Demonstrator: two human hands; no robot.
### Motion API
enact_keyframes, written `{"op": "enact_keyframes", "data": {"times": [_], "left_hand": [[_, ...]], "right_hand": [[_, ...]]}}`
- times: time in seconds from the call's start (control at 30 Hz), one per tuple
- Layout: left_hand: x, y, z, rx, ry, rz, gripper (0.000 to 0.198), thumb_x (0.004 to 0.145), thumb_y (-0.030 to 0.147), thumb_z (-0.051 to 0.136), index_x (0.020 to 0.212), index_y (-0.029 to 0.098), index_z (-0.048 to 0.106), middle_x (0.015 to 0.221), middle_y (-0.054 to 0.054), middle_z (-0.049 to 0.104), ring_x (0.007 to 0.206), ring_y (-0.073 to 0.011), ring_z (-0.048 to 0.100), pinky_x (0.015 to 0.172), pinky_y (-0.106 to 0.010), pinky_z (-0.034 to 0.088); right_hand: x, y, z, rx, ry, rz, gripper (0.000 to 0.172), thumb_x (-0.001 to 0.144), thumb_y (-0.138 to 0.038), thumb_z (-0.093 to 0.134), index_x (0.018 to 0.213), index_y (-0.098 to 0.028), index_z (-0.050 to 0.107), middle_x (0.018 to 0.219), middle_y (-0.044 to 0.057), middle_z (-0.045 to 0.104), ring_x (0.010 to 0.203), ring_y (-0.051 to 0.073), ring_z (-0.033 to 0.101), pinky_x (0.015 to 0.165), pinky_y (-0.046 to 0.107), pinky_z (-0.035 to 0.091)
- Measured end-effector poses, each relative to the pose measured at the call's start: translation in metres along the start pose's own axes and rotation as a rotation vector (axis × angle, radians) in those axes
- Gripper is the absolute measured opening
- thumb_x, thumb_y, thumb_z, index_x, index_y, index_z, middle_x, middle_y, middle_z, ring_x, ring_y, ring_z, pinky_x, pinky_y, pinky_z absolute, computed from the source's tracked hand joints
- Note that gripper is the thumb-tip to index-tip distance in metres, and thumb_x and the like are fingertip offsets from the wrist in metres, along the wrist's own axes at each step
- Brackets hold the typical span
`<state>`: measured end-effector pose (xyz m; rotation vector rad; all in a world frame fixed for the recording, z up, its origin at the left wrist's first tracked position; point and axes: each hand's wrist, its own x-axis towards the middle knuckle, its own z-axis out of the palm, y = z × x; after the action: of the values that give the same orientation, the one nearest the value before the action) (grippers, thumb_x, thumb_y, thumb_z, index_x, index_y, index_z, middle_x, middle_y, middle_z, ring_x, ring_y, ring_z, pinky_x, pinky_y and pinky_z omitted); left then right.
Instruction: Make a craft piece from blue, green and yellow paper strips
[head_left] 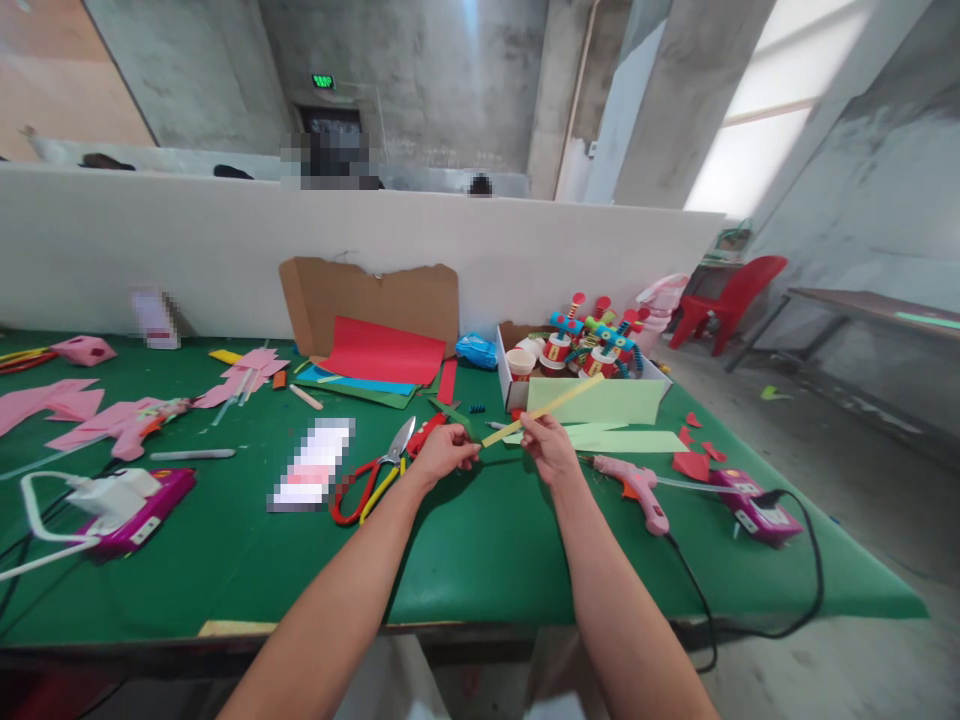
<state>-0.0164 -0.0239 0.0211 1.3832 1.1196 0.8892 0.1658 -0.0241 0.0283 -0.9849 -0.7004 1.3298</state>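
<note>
A narrow yellow paper strip (pixel 574 397) slants up to the right between my hands, above the table. My right hand (pixel 550 450) is closed, its thumb and fingers pinching the strip's middle. At the strip's lower left end, the fingertips of my left hand (pixel 448 455) are pressed together. A dark green piece (pixel 454 414) shows just behind the left fingers; whether they touch it I cannot tell. Left of that hand lie red-handled scissors (pixel 373 482) with blades pointing away, partly over a yellow-handled tool (pixel 383 490). Light green paper strips (pixel 630 441) lie beyond my right hand.
A pink glue gun (pixel 634 487) with its cord lies at right, near a purple power strip (pixel 757 510). A box (pixel 658 402) of small cup figures stands behind. Red sheets (pixel 382 357) lean by cardboard (pixel 367 290). Another purple power strip (pixel 142 520) sits left.
</note>
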Motion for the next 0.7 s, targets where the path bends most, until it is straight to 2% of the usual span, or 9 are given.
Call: {"op": "enact_keyframes", "data": {"times": [0.23, 0.43, 0.53, 0.7], "left_hand": [[-0.002, 0.003, 0.000, 0.014, 0.011, -0.018, 0.015, 0.070, 0.013, 0.066, 0.063, 0.013, 0.053, 0.052, 0.001, 0.061, 0.041, -0.0070, 0.053, 0.043, -0.017, 0.040], [-0.002, 0.003, 0.001, 0.033, 0.001, -0.044, 0.016, 0.070, 0.011, 0.066, 0.061, 0.013, 0.052, 0.051, 0.001, 0.061, 0.040, -0.0065, 0.053, 0.042, -0.017, 0.039], [-0.002, 0.003, 0.001, 0.034, 0.001, -0.048, 0.016, 0.069, 0.010, 0.065, 0.060, 0.013, 0.052, 0.050, 0.001, 0.061, 0.040, -0.0067, 0.053, 0.042, -0.017, 0.039], [-0.001, 0.003, -0.002, -0.035, 0.066, -0.036, 0.015, 0.068, 0.014, 0.067, 0.061, 0.013, 0.053, 0.050, 0.002, 0.060, 0.040, -0.0065, 0.052, 0.042, -0.017, 0.040]], "right_hand": [[0.000, -0.003, -0.002, 0.132, -0.055, 0.041, 0.034, 0.047, -0.025, 0.084, 0.065, -0.018, 0.057, 0.055, -0.007, 0.050, 0.042, 0.003, 0.037, 0.038, 0.017, 0.034], [0.002, -0.007, -0.007, 0.149, -0.073, -0.048, 0.032, 0.055, -0.031, 0.081, 0.067, -0.020, 0.053, 0.059, -0.007, 0.053, 0.041, 0.002, 0.035, 0.035, 0.017, 0.029], [0.007, -0.010, -0.014, 0.200, 0.030, -0.170, 0.035, 0.056, -0.036, 0.080, 0.069, -0.021, 0.051, 0.065, -0.007, 0.056, 0.039, 0.000, 0.031, 0.034, 0.018, 0.025], [0.020, -0.012, -0.040, 0.126, 0.413, -0.482, 0.035, 0.066, -0.048, 0.069, 0.071, -0.023, 0.045, 0.065, -0.007, 0.054, 0.037, 0.002, 0.030, 0.034, 0.020, 0.025]]}}
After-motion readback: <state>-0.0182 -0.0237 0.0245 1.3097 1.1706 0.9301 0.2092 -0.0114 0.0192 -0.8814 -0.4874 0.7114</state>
